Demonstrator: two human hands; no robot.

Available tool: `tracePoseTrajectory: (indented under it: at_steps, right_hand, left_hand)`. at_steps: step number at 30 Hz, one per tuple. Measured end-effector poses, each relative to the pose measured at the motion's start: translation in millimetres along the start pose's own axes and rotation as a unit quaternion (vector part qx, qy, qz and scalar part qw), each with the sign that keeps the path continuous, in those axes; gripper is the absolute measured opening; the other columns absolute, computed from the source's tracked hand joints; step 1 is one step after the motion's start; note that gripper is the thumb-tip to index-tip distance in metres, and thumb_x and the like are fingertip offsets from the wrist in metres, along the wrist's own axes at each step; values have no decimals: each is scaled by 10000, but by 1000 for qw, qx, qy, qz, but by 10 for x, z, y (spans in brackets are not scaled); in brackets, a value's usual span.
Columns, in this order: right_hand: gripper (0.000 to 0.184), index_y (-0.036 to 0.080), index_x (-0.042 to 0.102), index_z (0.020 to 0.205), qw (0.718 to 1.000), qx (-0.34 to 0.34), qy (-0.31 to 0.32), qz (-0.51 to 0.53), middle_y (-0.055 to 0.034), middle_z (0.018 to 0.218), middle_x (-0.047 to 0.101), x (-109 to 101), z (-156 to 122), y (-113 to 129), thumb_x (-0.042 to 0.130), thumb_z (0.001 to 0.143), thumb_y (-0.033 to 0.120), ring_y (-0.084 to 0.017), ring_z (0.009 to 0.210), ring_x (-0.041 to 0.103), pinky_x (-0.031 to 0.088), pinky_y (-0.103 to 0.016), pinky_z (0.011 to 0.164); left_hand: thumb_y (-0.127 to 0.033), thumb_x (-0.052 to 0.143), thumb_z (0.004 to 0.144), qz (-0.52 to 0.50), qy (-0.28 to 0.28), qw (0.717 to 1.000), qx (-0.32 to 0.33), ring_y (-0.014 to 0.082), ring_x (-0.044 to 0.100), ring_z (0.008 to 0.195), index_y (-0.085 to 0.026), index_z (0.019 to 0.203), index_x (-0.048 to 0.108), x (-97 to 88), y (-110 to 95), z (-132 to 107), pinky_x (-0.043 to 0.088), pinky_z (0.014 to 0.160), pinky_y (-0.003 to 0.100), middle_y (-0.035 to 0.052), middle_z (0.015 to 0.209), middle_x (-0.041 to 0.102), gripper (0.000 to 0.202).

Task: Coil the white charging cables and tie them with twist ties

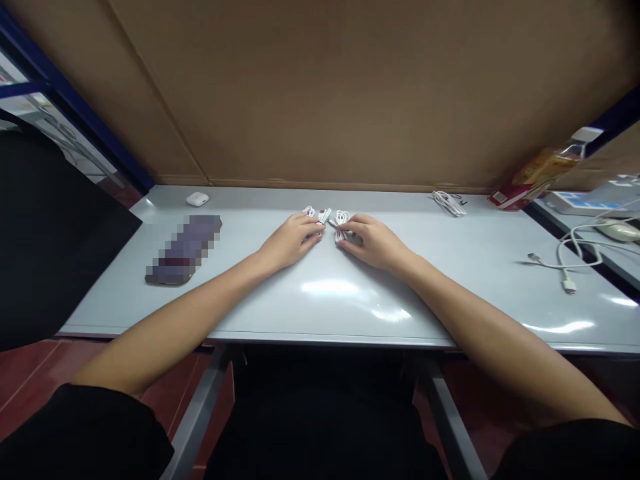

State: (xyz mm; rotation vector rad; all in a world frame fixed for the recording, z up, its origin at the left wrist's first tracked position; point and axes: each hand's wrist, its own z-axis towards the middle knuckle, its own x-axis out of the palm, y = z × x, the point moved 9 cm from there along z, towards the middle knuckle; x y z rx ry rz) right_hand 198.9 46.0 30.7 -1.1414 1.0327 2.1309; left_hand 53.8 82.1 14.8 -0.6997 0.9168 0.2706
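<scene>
Both my arms reach across a pale grey table. My left hand lies palm down with its fingertips on a small white cable bundle. My right hand rests beside it, fingers curled onto a second coiled white cable. The two bundles lie close together between my hands, near the middle of the table's far half. Each hand's fingers are pressed down on its cable.
A white earbud case and a blurred dark flat object lie at the left. Another coiled cable sits at the back right, a loose white cable at the right. A bottle leans on the cardboard wall.
</scene>
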Motion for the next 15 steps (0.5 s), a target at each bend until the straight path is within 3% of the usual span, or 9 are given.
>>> tracePoseTrajectory:
  at_steps: [4,8,12,15]
  right_hand:
    - [310,166,755,1176,1000,-1,-21,-14,-147,1088,702,55,65,-60,634,980,373,-282,956,658,520,-409,867]
    - [301,158,755,1156,999,-17,-36,-34,-148,1063,724,94,117,-96,618,990,368,-288,940,670,540,-420,859]
    - [294,165,729,1216,999,-6,-28,-42,-150,1114,731,85,112,-147,609,976,286,-296,951,687,557,-436,867]
    - [363,155,696,1286,997,6,-42,-63,-176,1181,696,5,59,-100,618,968,310,-325,1039,679,559,-479,918]
  left_hand:
    - [-368,588,991,40,-18,999,-18,320,612,1254,-192,1189,748,71,-104,-3,450,1123,516,132,1264,730,310]
    - [-390,556,1009,62,-21,998,-24,292,595,1306,-186,1266,703,79,-180,5,436,1171,470,114,1336,698,359]
    - [-315,526,999,58,4,997,-44,300,472,1473,-176,1400,616,78,-180,-15,400,1224,453,124,1563,525,433]
    - [-356,540,992,64,27,996,-59,342,334,1557,-191,1484,538,62,-190,-62,375,1241,495,119,1660,388,519]
